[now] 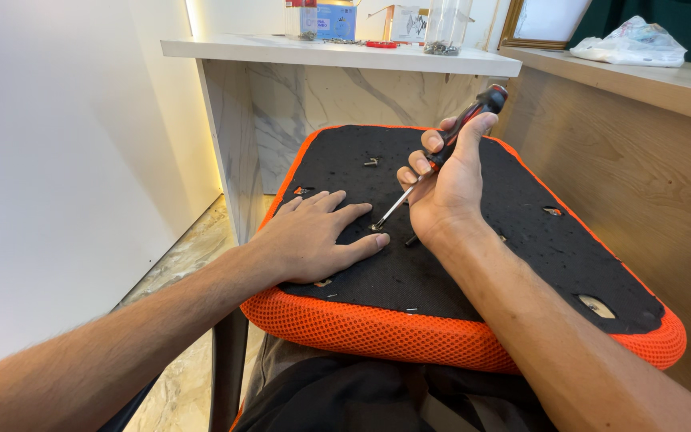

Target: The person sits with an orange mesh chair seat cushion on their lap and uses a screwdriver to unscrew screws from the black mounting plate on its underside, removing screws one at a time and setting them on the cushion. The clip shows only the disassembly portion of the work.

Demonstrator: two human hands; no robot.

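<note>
screwdriver: black-and-red handle, steel shaft slanting down-left, tip set on a small screw in the black underside of the seat cushion.
right hand: clenched round the screwdriver handle, fingers wrapped, thumb along the top near the handle's end.
left hand: flat and released, palm down on the black fabric, holding nothing; index fingertip just beside the screw.
seat cushion: upside down across the person's lap, orange mesh edge toward the camera, black backing up; several mounting holes show around the panel, one with a bolt near the far edge.
step: looks like the screw is being driven or loosened at the tip; which way it turns i cannot tell.
next move calls for: judging from the slant, keep the tip seated in the screw head, press down along the shaft, left hand steady on the cushion so it does not slide.
counter: white ledge beyond the cushion.
clear jar: small dark hardware piled in its bottom.
other containers: clear tub and blue box beside it, contents too small to tell.
plastic bag: on the wooden shelf at right, contents hidden.
</note>
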